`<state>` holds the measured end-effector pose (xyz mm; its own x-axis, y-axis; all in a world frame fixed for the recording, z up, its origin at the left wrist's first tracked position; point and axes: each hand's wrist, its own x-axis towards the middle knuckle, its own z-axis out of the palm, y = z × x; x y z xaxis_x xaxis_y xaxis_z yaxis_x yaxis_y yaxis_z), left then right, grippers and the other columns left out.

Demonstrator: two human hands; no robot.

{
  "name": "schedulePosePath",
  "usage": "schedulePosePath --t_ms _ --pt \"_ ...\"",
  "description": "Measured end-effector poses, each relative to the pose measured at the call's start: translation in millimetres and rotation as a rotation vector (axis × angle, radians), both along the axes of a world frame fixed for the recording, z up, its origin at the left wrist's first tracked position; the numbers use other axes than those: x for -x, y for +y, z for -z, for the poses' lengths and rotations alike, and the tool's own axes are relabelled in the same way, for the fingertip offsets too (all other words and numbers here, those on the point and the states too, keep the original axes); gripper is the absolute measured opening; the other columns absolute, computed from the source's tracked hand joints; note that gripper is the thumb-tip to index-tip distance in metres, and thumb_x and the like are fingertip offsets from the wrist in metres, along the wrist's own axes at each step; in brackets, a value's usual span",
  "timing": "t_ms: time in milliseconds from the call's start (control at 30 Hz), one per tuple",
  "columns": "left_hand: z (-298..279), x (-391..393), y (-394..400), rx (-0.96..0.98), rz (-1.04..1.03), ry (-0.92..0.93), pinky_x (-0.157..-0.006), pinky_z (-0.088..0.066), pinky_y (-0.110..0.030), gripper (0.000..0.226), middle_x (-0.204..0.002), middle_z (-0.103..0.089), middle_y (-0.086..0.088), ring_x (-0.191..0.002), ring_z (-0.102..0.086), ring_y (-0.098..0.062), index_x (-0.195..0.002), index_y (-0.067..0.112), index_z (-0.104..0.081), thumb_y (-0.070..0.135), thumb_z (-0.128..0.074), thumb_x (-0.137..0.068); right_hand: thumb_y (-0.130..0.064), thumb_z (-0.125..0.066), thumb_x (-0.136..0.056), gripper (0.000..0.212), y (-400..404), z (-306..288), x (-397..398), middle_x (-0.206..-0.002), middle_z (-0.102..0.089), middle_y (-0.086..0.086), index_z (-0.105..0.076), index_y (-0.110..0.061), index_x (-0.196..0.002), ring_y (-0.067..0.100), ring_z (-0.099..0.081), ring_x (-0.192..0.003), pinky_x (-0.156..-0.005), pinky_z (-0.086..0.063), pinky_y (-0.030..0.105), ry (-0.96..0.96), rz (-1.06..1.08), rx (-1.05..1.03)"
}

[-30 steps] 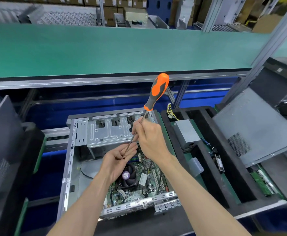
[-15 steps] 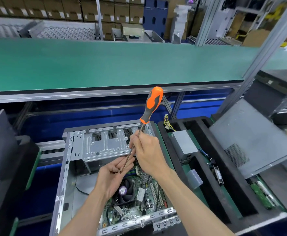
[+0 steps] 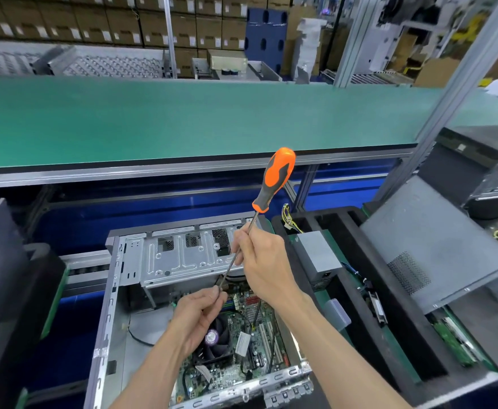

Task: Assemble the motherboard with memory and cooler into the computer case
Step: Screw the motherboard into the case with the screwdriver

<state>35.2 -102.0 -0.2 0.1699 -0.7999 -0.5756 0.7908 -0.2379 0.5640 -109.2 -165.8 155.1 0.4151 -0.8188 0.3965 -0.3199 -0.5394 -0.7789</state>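
An open grey computer case [image 3: 115, 290] lies on its side in front of me, with the green motherboard [image 3: 241, 343] inside. A black cooler fan with a purple label [image 3: 212, 338] sits on the board, partly hidden by my left hand. A long screwdriver with an orange and black handle [image 3: 275, 178] is tilted, handle up and to the right. My right hand [image 3: 264, 265] grips its metal shaft midway. My left hand [image 3: 202, 312] pinches the tip end of the shaft above the fan. Whether a screw is on the tip is hidden.
A metal drive cage [image 3: 182, 258] fills the case's far end. A black foam tray [image 3: 359, 305] to the right holds a grey power supply [image 3: 318, 255] and cables. A grey side panel [image 3: 436, 246] leans at the right. A green shelf [image 3: 182, 119] runs across above.
The camera has tilted up a little, so the case and hands sit lower in view. Both hands keep their hold on the screwdriver, with hardly any shift between them.
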Motion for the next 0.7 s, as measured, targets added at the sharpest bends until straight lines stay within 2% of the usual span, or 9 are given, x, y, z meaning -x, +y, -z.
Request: schedulePosePath --t_ms 133,300,467,700 --pt "6.0 -1.6 -1.3 0.024 -0.018 0.009 -0.066 -0.058 -0.02 0.013 -0.087 -0.073 -0.017 -0.082 -0.075 -0.019 -0.082 -0.004 -0.078 -0.002 -0.069 -0.072 -0.017 -0.042 -0.104 0.032 1.3 1.1 -0.7 -0.068 -0.06 -0.001 -0.058 -0.007 -0.078 0.019 -0.061 -0.063 -0.064 -0.049 0.046 -0.013 0.004 -0.017" --pt "8.8 -3.6 -1.5 0.068 -0.039 0.022 -0.069 -0.059 -0.022 0.02 -0.092 -0.074 -0.02 -0.086 -0.075 -0.022 -0.092 -0.008 -0.075 -0.005 -0.067 -0.073 -0.017 -0.042 -0.104 0.033 3.4 0.9 0.2 -0.066 -0.058 -0.005 -0.059 -0.007 -0.078 0.018 -0.06 -0.064 -0.065 -0.049 0.045 -0.029 0.009 -0.029" --pt "8.6 -5.7 -0.8 0.097 -0.03 0.011 -0.072 -0.059 -0.024 0.022 -0.096 -0.073 -0.022 -0.088 -0.074 -0.024 -0.093 -0.006 -0.076 -0.008 -0.068 -0.072 -0.019 -0.041 -0.104 0.035 5.1 0.1 -0.3 -0.067 -0.061 0.002 -0.059 -0.005 -0.078 0.02 -0.06 -0.061 -0.063 -0.049 0.045 -0.04 0.011 -0.02" --pt "4.1 -4.2 0.5 0.1 -0.014 0.08 -0.07 -0.059 -0.022 0.016 -0.093 -0.074 -0.018 -0.084 -0.074 -0.019 -0.089 -0.002 -0.078 -0.001 -0.067 -0.077 -0.012 -0.042 -0.105 0.033 3.0 0.9 -0.7 -0.065 -0.061 0.005 -0.059 -0.006 -0.077 0.019 -0.061 -0.059 -0.062 -0.049 0.045 -0.062 0.03 -0.011"
